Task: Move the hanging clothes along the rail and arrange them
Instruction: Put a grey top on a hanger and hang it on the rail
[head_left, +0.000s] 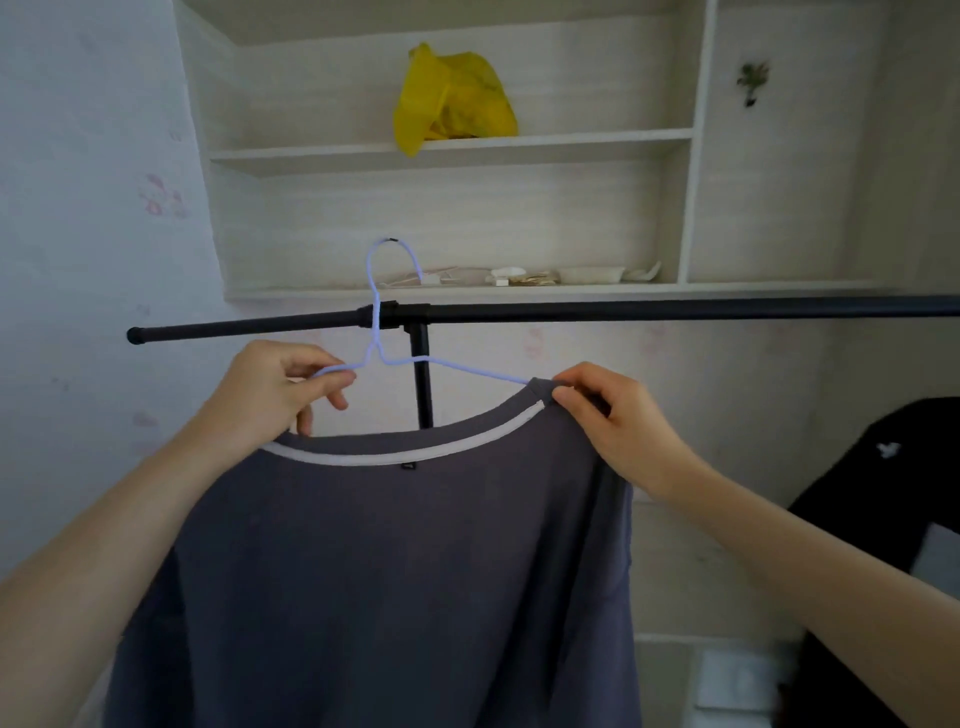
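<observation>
While the left hand (270, 384) pinches the bare left arm of the pale blue wire hanger (375, 332) between thumb and curled fingers (332, 387), the right hand (618, 421) pinches the collar of the grey shirt (395, 571) at its right shoulder, fingers curled tight over the fabric edge. The hanger's right arm runs into the neck opening there and is hidden past that point; the left arm stays outside the shirt. The shirt collar, with white trim, sags below the hanger. The shirt's left shoulder is behind the left wrist; its hem is cut off at the bottom edge. The hanger hook rises above the black rail (623, 310), crossing in front of the joint where the upright post meets it; cannot tell if the hook rests on the rail. The rail's right end runs out of frame. At far right hangs a black garment (883, 467), partly cut off. Behind, a wall shelf (467, 148) holds a yellow plastic bag (452, 96); the lower shelf carries small pale items, too blurred to name.
</observation>
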